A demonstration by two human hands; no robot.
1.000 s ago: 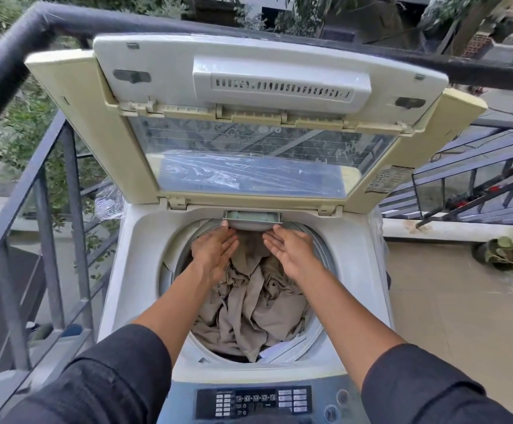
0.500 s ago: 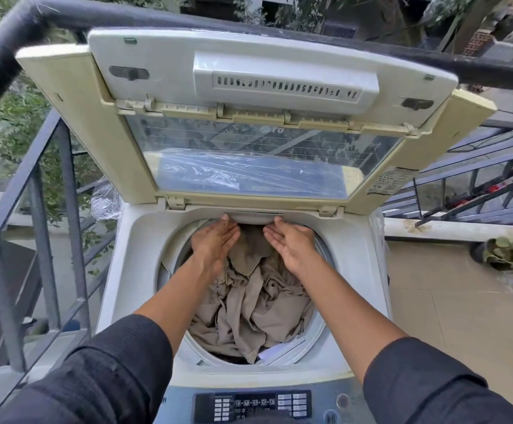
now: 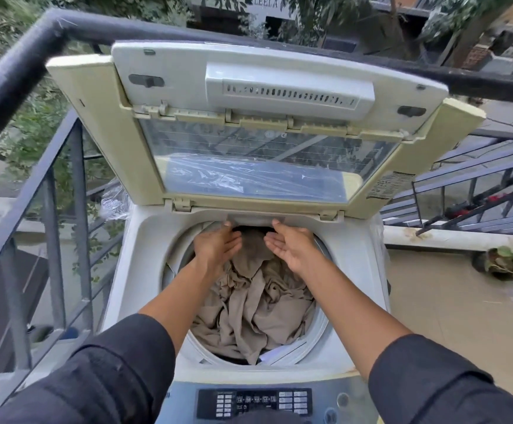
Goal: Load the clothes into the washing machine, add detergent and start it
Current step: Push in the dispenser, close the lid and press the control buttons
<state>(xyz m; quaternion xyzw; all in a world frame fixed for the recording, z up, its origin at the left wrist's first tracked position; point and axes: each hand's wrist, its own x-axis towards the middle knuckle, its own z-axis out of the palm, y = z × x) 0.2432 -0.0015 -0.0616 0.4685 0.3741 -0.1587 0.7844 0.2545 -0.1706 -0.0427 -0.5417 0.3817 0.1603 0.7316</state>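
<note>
Outdoors on a balcony with a dark metal railing [image 3: 65, 185], one top-loading washing machine [image 3: 145, 240] stands with its lid [image 3: 249, 87] raised. One heap of beige clothes [image 3: 255, 304] lies in the drum; separate garments cannot be counted. Both hands reach to the drum's back rim: left hand [image 3: 217, 247] and right hand [image 3: 291, 246], fingers straight, fingertips touching one small grey drawer [image 3: 256, 219], holding nothing. It looks light, rigid plastic, best handled by its front edge. One control panel [image 3: 255, 403] sits nearest.
</note>
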